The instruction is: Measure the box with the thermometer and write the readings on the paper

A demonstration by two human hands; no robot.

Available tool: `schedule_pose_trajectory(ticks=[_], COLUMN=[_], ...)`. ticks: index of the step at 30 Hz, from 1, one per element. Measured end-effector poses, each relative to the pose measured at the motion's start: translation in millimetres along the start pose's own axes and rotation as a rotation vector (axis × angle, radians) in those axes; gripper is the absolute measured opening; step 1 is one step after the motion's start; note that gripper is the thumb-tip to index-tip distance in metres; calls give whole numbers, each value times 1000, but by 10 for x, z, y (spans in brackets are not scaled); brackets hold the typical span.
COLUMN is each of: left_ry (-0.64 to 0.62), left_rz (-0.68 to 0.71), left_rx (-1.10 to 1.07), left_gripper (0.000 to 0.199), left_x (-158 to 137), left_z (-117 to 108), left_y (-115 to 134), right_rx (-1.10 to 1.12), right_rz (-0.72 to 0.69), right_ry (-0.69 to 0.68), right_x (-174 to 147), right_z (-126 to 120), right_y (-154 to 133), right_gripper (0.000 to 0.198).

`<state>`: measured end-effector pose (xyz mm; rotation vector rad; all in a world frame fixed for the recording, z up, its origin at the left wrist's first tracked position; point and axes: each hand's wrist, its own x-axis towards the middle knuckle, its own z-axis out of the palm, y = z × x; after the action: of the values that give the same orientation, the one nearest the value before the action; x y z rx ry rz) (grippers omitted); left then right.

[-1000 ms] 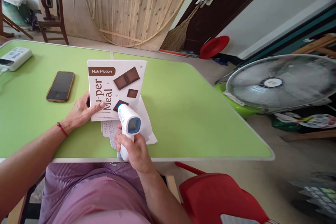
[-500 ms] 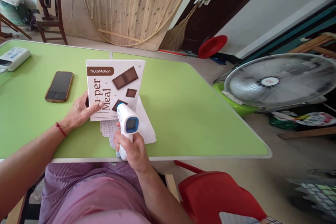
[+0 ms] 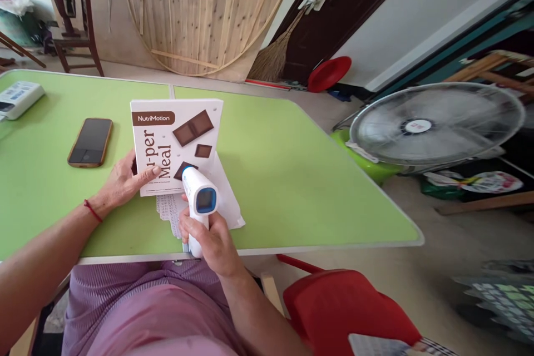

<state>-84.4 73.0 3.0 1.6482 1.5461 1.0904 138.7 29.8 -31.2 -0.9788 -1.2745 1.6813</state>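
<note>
A white box (image 3: 192, 139) printed with "NutriMotion" and chocolate pieces is held upright, tilted slightly, above the table's near edge. My left hand (image 3: 129, 181) grips its lower left side, thumb across the front and the other fingers hidden behind. My right hand (image 3: 211, 239) is wrapped round the handle of a white infrared thermometer (image 3: 196, 183) with a blue-rimmed screen towards me. Its blue nose points at the box's lower right part; whether they touch I cannot tell. Behind and under the box lie printed paper sheets (image 3: 169, 211) and a white sheet (image 3: 227, 200).
A smartphone (image 3: 90, 142) lies left of the box on the green table (image 3: 300, 189), and a white device (image 3: 20, 99) sits at the far left. Right of the table stand a large fan (image 3: 434, 122) and a red chair (image 3: 342, 306).
The whole view has shifted slightly, with most things a little further left. Both hands keep their holds on the box and the thermometer.
</note>
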Motion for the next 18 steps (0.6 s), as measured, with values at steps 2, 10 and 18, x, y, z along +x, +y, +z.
schedule_pose_trajectory(ticks=[2, 10, 18], left_ry=[4, 2, -2], left_rz=[-5, 15, -21], left_rx=[8, 10, -7], left_gripper=[66, 70, 72], left_x=[2, -3, 4], left_z=[1, 16, 22], left_y=[-4, -13, -18], right_rx=[31, -181, -668], right_rz=[-2, -53, 36], right_ry=[-42, -77, -270], right_x=[-3, 41, 274], right_z=[-67, -724, -1159], right_y=[-52, -391, -857], right_gripper=[26, 33, 41])
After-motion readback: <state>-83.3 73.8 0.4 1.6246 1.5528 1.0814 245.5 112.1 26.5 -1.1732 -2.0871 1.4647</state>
